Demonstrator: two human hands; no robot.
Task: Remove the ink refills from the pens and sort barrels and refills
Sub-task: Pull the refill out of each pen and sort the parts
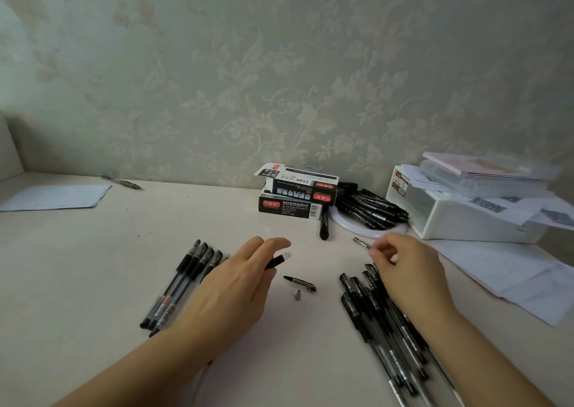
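My left hand (236, 285) holds a pen barrel (277, 261), whose black grip and clear open end stick out past my fingers. My right hand (403, 270) pinches a thin ink refill (361, 242), its metal tip pointing up and left. Between my hands a black pen cap (300, 283) and a small grey tip cone (297, 294) lie on the table. Left of my left hand lies a row of several pens (183, 282). A heap of several black pens (385, 322) lies under and beside my right hand.
Two stacked pen boxes (296, 196) stand at the back centre, with a pile of black pens (369, 209) on a white ring to their right. A white box (459, 217) with papers sits at far right. Loose sheets (515, 279) lie before it. Paper (56, 197) lies far left.
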